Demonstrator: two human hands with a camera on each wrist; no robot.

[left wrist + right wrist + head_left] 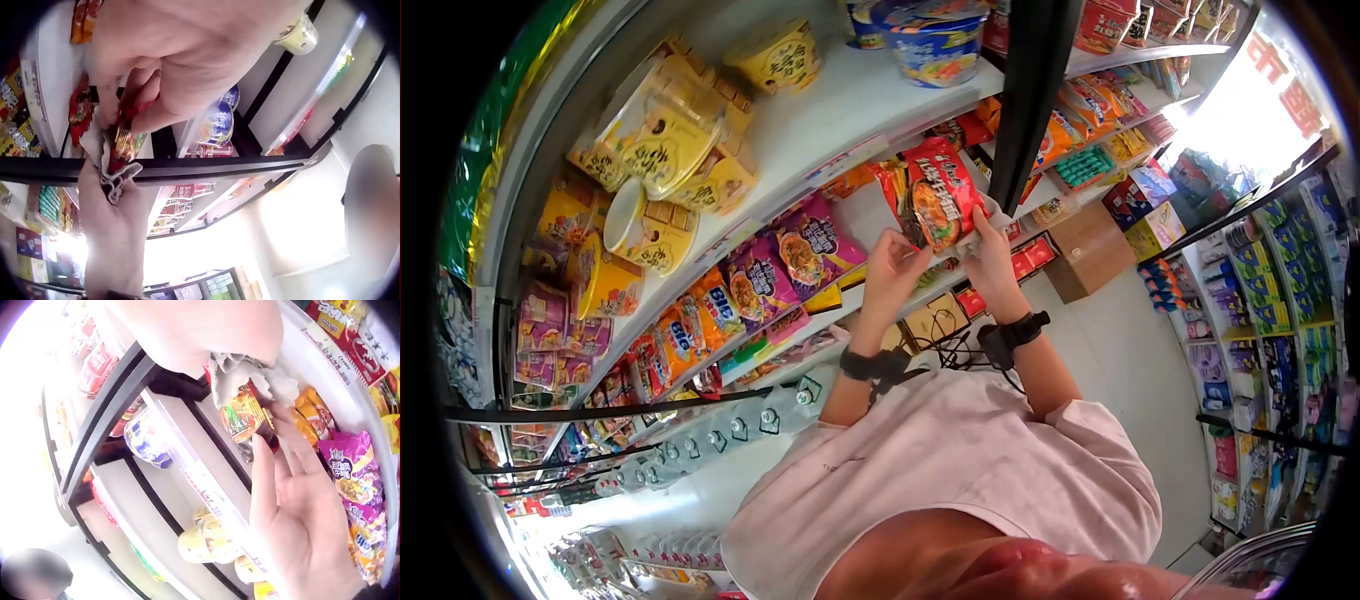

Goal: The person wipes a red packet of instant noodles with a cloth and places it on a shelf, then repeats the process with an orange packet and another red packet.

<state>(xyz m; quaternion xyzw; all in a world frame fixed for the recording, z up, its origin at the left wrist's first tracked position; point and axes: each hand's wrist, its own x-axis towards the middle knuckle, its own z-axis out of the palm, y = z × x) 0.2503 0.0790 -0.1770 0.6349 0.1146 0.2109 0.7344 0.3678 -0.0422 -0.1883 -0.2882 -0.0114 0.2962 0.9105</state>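
Where the left hand [892, 272] pinches the red noodle packet [938, 195] in front of the shelves [835, 110], slick wrapping could slip; at its right, the right hand [993, 265] grips a grey cloth [231, 380] whose folds might snag.

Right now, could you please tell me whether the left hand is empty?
No, the left hand holds the red noodle packet by its edge.

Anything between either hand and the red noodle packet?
Right hand: yes, a grey cloth bunched against the red noodle packet. Left hand: nothing visible; it grips the packet directly.
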